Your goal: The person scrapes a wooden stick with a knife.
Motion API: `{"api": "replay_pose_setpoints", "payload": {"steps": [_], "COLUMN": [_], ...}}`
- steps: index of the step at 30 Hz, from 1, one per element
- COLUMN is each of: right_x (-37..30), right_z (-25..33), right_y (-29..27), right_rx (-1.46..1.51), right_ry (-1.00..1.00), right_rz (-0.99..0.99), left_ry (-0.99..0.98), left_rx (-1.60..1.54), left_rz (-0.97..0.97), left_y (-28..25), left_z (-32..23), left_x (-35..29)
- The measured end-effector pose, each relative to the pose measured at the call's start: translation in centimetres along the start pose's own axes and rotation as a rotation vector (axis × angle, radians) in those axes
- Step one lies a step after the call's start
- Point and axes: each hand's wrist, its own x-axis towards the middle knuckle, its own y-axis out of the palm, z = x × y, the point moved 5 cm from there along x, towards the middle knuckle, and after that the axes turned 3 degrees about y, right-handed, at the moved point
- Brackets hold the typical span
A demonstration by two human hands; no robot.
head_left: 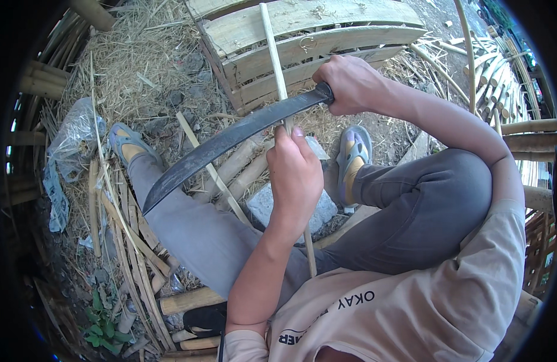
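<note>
My right hand is closed round the handle of a machete. Its long dark curved blade reaches across to the left, with the tip over my left lower leg. My left hand grips a thin pale bamboo strip by its middle, just below the blade. The strip runs from above the wooden slats down to my lap. The blade crosses the strip right above my left fist; whether its edge touches the strip I cannot tell.
A slatted wooden crate stands ahead. Between my legs sits a grey stone block, with another strip leaning beside it. Cut bamboo is heaped at the far right. Plastic bags and bamboo pieces lie on the left.
</note>
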Motion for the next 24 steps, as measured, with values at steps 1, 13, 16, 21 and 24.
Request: {"api": "replay_pose_setpoints", "payload": {"steps": [1, 13, 16, 21, 24], "right_x": [0.0, 0.1, 0.2, -0.2, -0.4], "right_z": [-0.2, -0.9, -1.3, -2.6, -3.5], "right_y": [0.0, -0.2, -0.3, -0.3, -0.2], "right_rx": [0.000, 0.036, 0.032, -0.005, -0.042], "right_ry": [0.002, -0.039, -0.033, 0.058, 0.036], "right_rz": [0.000, -0.124, -0.128, -0.105, -0.171], "left_ry": [0.010, 0.095, 0.069, 0.077, 0.048], "left_rx": [0.007, 0.058, 0.040, 0.040, 0.027], "left_rz": [-0.028, -0.053, -0.035, -0.041, -0.028], "left_y": [-0.1, -0.4, -0.7, -0.9, -1.0], "left_z": [0.0, -0.1, -0.5, -0.6, -0.7], "left_x": [0.0, -0.2, -0.2, -0.2, -0.2]}}
